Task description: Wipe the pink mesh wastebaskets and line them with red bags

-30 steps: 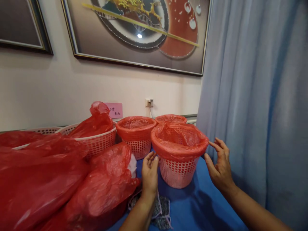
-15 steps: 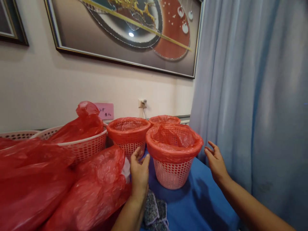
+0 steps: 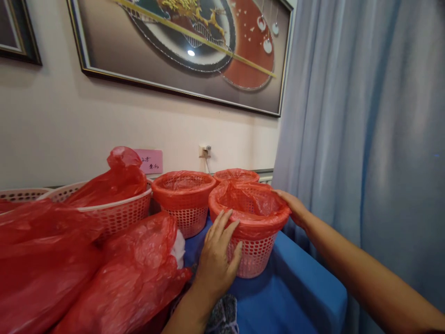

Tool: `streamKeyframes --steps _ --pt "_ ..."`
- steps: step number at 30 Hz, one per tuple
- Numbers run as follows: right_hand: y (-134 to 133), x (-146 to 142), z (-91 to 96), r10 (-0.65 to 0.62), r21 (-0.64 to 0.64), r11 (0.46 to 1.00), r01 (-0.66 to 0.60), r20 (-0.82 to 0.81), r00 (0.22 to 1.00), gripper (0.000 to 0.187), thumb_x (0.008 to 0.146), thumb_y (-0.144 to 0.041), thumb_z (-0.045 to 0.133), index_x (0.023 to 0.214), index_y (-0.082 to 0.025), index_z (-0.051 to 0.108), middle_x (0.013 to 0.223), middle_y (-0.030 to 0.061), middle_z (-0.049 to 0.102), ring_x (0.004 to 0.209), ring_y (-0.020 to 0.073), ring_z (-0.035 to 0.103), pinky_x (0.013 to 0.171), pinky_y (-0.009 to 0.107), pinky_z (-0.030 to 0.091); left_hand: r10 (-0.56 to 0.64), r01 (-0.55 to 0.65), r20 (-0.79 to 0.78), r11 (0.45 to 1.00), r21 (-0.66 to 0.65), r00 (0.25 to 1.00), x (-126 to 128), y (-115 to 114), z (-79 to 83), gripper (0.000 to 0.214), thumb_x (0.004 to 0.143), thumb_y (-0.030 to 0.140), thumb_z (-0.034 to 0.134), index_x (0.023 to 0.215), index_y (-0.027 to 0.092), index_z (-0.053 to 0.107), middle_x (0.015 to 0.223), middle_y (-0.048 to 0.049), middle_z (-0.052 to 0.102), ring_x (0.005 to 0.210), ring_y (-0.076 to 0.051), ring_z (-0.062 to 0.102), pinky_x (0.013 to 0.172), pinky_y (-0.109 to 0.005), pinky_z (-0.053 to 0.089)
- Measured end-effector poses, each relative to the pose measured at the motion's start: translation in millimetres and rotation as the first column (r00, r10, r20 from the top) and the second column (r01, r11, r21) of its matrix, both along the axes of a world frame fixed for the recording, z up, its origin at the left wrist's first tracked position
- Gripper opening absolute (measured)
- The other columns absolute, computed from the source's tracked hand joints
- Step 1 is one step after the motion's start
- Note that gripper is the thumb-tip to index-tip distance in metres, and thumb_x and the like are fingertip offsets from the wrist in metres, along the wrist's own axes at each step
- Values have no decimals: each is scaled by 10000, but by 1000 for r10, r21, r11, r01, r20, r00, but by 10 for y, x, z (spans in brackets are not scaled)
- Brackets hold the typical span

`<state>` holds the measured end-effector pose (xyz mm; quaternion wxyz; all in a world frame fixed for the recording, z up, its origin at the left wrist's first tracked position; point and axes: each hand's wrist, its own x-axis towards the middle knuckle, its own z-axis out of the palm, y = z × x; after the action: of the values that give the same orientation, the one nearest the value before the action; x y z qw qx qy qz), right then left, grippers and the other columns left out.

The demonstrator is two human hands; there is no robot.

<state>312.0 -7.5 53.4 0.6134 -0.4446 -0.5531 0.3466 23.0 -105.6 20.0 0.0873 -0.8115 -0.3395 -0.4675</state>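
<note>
A pink perforated basket (image 3: 255, 253) stands upright on a blue-covered surface (image 3: 295, 278), lined with a red plastic bag (image 3: 243, 222) folded over its rim. My left hand (image 3: 219, 255) is open at the basket's front left, fingers spread, fingertips overlapping the rim in view; whether they press on it I cannot tell. On the far right side, my right hand (image 3: 294, 208) lies along the lined rim with fingers stretched out, partly hidden by it. Below my left wrist is a bundle of dark grey speckled fabric (image 3: 224, 315).
Behind stand two more red-lined baskets (image 3: 189, 222) (image 3: 236, 175). Left are a wider pink basket (image 3: 118, 214) and large red plastic bags (image 3: 139, 273). A pink note (image 3: 150, 161) and a socket (image 3: 205, 151) are at the wall; a curtain (image 3: 340, 139) hangs right.
Both hands have come to the front basket: my left moved right across its front with fingers spreading, my right moved left onto the rim. The basket itself looks almost unmoved.
</note>
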Motion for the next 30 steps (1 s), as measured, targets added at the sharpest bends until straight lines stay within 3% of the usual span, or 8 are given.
streamKeyframes --steps 2,5,13,19,22,25,27,30 --pt "-26 -28 -78 82 -1 997 -82 -87 993 466 800 -555 660 1133 -238 738 1226 52 729 1178 279 657 1039 436 506 1 -1 -30 1000 -12 1000 -8 27 -17 491 942 202 526 1428 217 460 1575 -121 423 1476 -291 364 1149 -559 415" --pt "-76 -13 -173 -5 -12 1000 3 -151 989 448 792 -581 659 1056 -234 761 1171 48 751 1167 283 661 1062 444 486 26 -27 -44 999 -17 999 -46 79 -26 526 937 201 524 1455 217 441 1547 -119 469 1461 -293 394 1144 -558 424" --pt "-550 42 -394 -231 35 973 229 207 951 521 911 -657 449 1126 -280 738 1319 76 649 1240 289 582 1059 488 480 152 -145 110 987 -63 982 -309 295 13 534 915 173 495 1448 197 496 1511 -126 518 1441 -312 430 1157 -574 409" --pt "-638 198 -143 -512 418 847 329 471 719 558 931 -605 459 1368 -284 593 1555 83 413 1442 302 365 1202 551 258 160 -148 163 985 -87 973 -299 333 -19 512 909 178 501 1421 179 511 1513 -154 499 1406 -306 471 1156 -567 413" --pt "-475 108 239 -376 449 892 48 679 631 474 933 -588 487 1309 -345 642 1549 17 449 1472 294 314 1214 552 196 158 -149 159 986 -71 975 -271 328 -22 502 902 168 505 1404 181 517 1502 -159 506 1398 -311 477 1149 -586 412" --pt "-246 -77 488 -86 258 940 -222 813 576 385 829 -599 651 1086 -334 761 1326 18 662 1416 315 403 1212 538 197 156 -149 148 987 -57 977 -288 327 4 494 894 175 516 1387 182 528 1486 -157 522 1382 -314 494 1141 -587 420" --pt "-105 -146 529 110 80 957 -280 791 602 318 704 -587 783 811 -288 793 957 41 770 1230 320 581 1163 502 317 153 -148 138 988 -46 979 -321 331 27 468 893 190 519 1360 175 552 1463 -156 547 1362 -312 515 1133 -574 434" --pt "5 -91 505 249 -130 965 -227 718 650 348 614 -562 855 532 -258 708 542 28 658 847 287 697 979 452 500 162 -157 137 987 -45 977 -377 362 36 433 893 214 520 1319 175 590 1403 -143 607 1332 -309 545 1127 -567 442"
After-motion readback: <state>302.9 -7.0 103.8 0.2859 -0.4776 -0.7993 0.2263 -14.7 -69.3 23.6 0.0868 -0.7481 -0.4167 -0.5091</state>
